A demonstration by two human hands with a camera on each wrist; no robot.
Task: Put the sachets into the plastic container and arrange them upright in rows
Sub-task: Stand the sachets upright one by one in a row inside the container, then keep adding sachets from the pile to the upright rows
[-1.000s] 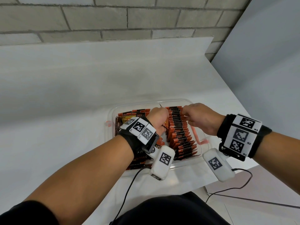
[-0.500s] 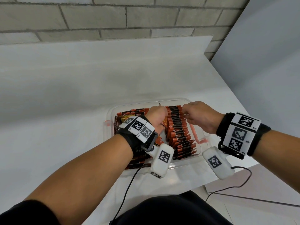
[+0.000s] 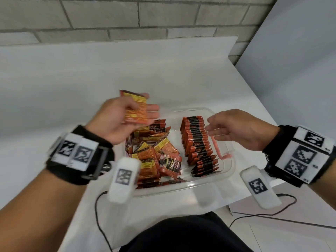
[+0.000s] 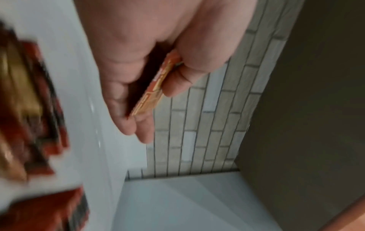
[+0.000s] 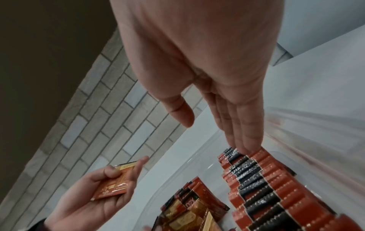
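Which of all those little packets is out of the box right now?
The sachet that the left hand holds up above the plastic container. All the others lie inside it: a neat upright row on the right, a loose heap on the left.

Soft, even light is seen everywhere, and only faint shadows are cast on the white surface (image 3: pixel 72 84). The left hand (image 3: pixel 116 119) is smeared by blur. Straight lines are bent near the edges.
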